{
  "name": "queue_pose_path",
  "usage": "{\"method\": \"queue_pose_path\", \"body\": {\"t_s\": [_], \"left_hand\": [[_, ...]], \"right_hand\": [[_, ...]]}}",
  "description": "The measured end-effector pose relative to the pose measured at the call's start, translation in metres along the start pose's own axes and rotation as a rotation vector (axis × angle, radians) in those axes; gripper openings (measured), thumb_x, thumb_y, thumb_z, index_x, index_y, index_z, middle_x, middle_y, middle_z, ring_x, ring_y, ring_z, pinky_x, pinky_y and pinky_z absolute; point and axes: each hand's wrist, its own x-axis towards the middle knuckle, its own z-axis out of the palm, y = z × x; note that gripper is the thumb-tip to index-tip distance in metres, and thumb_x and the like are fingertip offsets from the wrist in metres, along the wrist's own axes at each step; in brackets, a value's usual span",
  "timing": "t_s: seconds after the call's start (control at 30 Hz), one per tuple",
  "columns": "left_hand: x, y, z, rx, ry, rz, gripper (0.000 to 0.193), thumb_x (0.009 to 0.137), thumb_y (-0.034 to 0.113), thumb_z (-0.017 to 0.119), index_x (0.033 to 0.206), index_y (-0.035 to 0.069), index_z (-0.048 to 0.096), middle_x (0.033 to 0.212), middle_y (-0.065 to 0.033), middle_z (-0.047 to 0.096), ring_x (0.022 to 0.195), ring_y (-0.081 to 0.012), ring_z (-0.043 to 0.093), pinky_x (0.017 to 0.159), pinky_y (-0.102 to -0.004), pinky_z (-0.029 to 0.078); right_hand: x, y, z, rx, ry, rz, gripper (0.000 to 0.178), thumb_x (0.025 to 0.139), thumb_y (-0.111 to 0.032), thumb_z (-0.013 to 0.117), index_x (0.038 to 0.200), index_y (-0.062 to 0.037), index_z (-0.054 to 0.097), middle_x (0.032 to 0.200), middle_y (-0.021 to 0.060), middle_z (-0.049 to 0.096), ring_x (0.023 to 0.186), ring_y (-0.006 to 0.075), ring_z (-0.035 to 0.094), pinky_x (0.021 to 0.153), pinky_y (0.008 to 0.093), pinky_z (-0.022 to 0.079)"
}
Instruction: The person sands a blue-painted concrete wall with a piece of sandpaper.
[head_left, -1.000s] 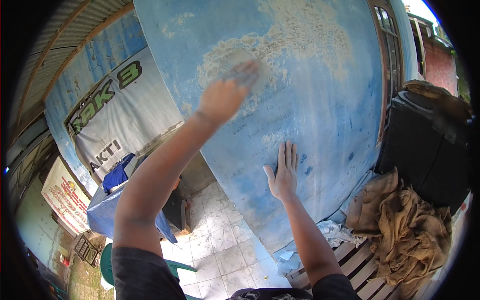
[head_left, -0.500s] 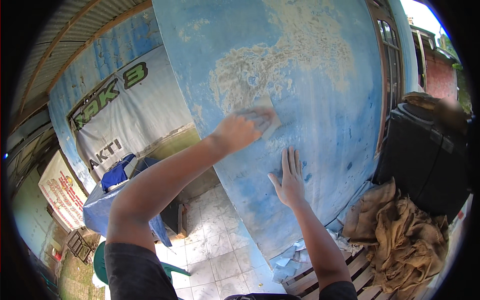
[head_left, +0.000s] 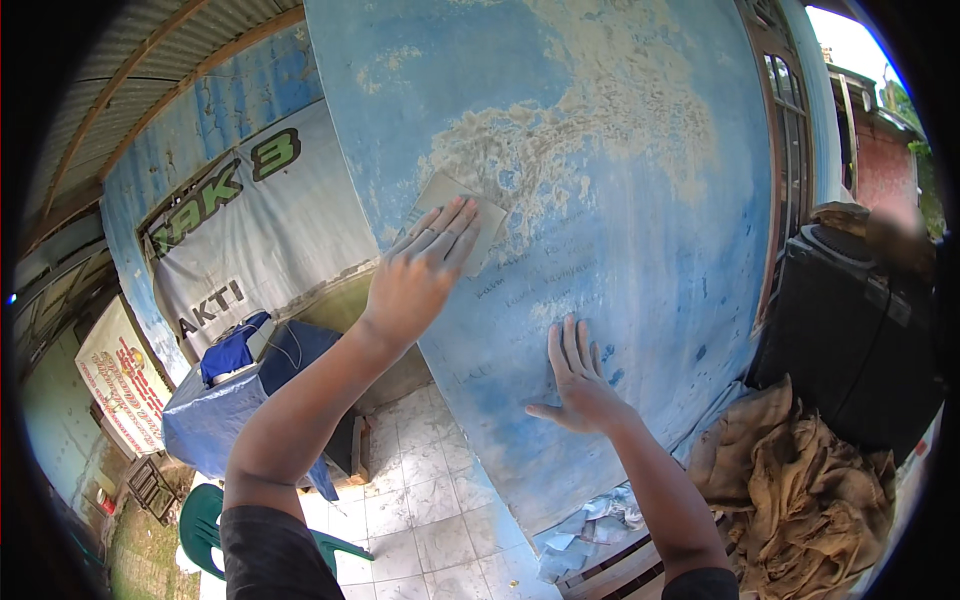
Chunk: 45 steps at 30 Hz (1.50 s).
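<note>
My left hand [head_left: 418, 270] presses a pale grey-beige sheet of sandpaper [head_left: 487, 238] against the blue wall [head_left: 650, 275], its fingers laid over the sheet. The sheet lies at the lower left end of a rough, peeled patch [head_left: 520, 140] where the paint is worn to grey and cream. Lower and to the right, my right hand [head_left: 580, 385] rests flat on the wall with its fingers stretched and thumb out, holding nothing. Faint handwriting marks the paint between the two hands.
At right stand a black speaker box [head_left: 825, 340] and heaped brown burlap sacks [head_left: 800, 480]. Crumpled pale blue sheets [head_left: 590, 530] lie at the wall's foot on a slatted bench. Left are a blue-covered table [head_left: 215, 415], a green plastic chair [head_left: 203, 520] and tiled floor [head_left: 410, 490].
My left hand has slid leftward along the wall with the sandpaper, and its fingers now point upward. My right hand stays on the wall, its thumb spread wider.
</note>
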Motion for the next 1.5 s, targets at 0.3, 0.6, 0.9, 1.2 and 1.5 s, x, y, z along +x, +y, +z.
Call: {"method": "queue_pose_path", "body": {"t_s": [0.3, 0.6, 0.9, 1.2, 1.5], "left_hand": [[0.021, 0.032, 0.029, -0.112, -0.051, 0.054, 0.068, 0.085, -0.007, 0.065, 0.152, 0.002, 0.057, 0.160, -0.0122, 0.057, 0.149, -0.0265, 0.053, 0.125, -0.0403, 0.044], [-0.031, 0.019, 0.023, 0.019, -0.033, -0.014, 0.069, 0.090, -0.009, 0.062, 0.155, 0.009, 0.056, 0.161, -0.0091, 0.055, 0.147, -0.0249, 0.055, 0.125, -0.0367, 0.045], [-0.024, 0.007, 0.004, 0.041, -0.080, 0.076, 0.073, 0.084, -0.016, 0.060, 0.153, 0.008, 0.058, 0.160, -0.0084, 0.057, 0.148, -0.0257, 0.054, 0.124, -0.0386, 0.047], [-0.011, 0.010, 0.016, 0.061, 0.039, 0.018, 0.048, 0.094, 0.000, 0.062, 0.142, 0.003, 0.066, 0.153, -0.0109, 0.064, 0.138, -0.0231, 0.065, 0.121, -0.0354, 0.048], [-0.008, 0.009, 0.008, 0.138, -0.238, 0.212, 0.073, 0.090, -0.012, 0.062, 0.158, 0.010, 0.051, 0.170, -0.0048, 0.044, 0.148, -0.0192, 0.054, 0.119, -0.0345, 0.051]], "right_hand": [[0.013, 0.006, 0.023, -0.137, 0.058, 0.035, 0.139, 0.087, -0.062, 0.082, 0.169, 0.0041, -0.008, 0.175, 0.0361, -0.013, 0.161, 0.0541, -0.017, 0.129, 0.0680, 0.000], [-0.001, 0.004, 0.006, -0.105, 0.092, 0.000, 0.121, 0.094, -0.046, 0.080, 0.174, -0.0101, -0.004, 0.180, 0.0214, -0.009, 0.166, 0.0423, -0.012, 0.131, 0.0654, 0.008], [-0.005, -0.001, -0.001, -0.122, 0.061, 0.002, 0.119, 0.095, -0.043, 0.080, 0.174, -0.0117, -0.005, 0.181, 0.0202, -0.010, 0.166, 0.0410, -0.011, 0.132, 0.0643, 0.008], [-0.011, -0.009, -0.012, -0.114, 0.063, 0.017, 0.118, 0.097, -0.042, 0.078, 0.174, -0.0172, -0.008, 0.181, 0.0157, -0.010, 0.167, 0.0387, -0.008, 0.132, 0.0629, 0.008], [-0.020, -0.010, -0.036, -0.106, 0.025, 0.004, 0.112, 0.097, -0.037, 0.078, 0.175, -0.0219, 0.000, 0.182, 0.0127, -0.005, 0.167, 0.0378, -0.003, 0.133, 0.0631, 0.011]]}}
